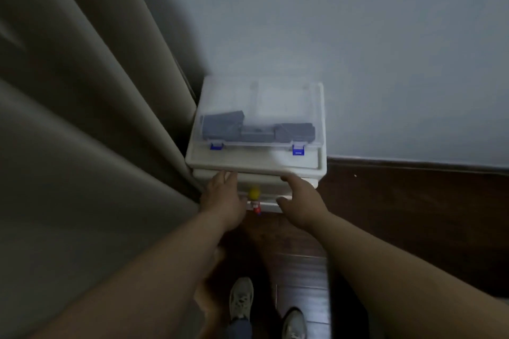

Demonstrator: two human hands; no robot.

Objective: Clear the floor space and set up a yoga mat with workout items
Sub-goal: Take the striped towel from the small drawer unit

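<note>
Dim corner: beige curtain (68, 132), pale wall (358, 36), dark wooden floor (413, 215).

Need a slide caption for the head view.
Both hands grip a white drawer unit beside a curtain.

home, prob. bedroom | curtain (82, 118) left of drawer unit (256, 165) | wood floor (413, 215) right of unit | wall (358, 36) behind
</note>
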